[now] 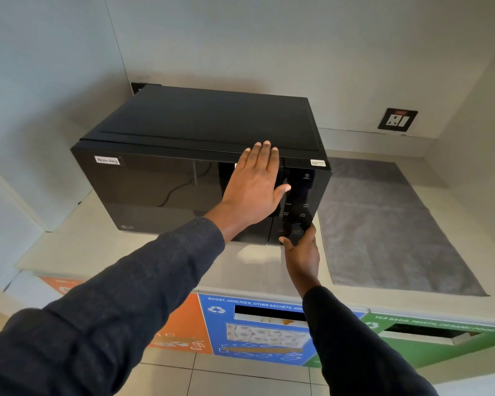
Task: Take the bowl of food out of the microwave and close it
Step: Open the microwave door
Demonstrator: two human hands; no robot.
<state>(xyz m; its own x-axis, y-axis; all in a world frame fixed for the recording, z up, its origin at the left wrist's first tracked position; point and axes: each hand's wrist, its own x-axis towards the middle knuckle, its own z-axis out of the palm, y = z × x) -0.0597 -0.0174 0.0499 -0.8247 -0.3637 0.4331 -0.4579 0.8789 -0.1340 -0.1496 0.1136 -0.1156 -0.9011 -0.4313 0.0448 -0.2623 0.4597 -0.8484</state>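
Sitting on a pale counter (132, 252), in a corner between two walls, the microwave (200, 155) is being touched by both hands. It is a black box with a shiny dark door (160, 192) that is shut. A white sticker (107, 160) reading "Non-Veg" is stuck on the door's top left corner, and a small logo is printed at the bottom left. Faint button words are being shown on the panel (297, 207) at the right side.

The left hand (255, 184) is being pressed flat on the door's right edge, fingers spread and straight, gripping nothing. The right hand (300, 247) is being held at the bottom right corner of the microwave, with its thumb on the panel's lower edge and its fingers tucked round the corner; nothing loose is being held in it.

The bowl cannot be seen, so where it is cannot be told.

A grey mat (383, 224) is lying on the counter just beside the microwave. A wall socket (397, 120) is set above the mat. Orange, blue and green bin signs (255, 330) are being shown below the counter.
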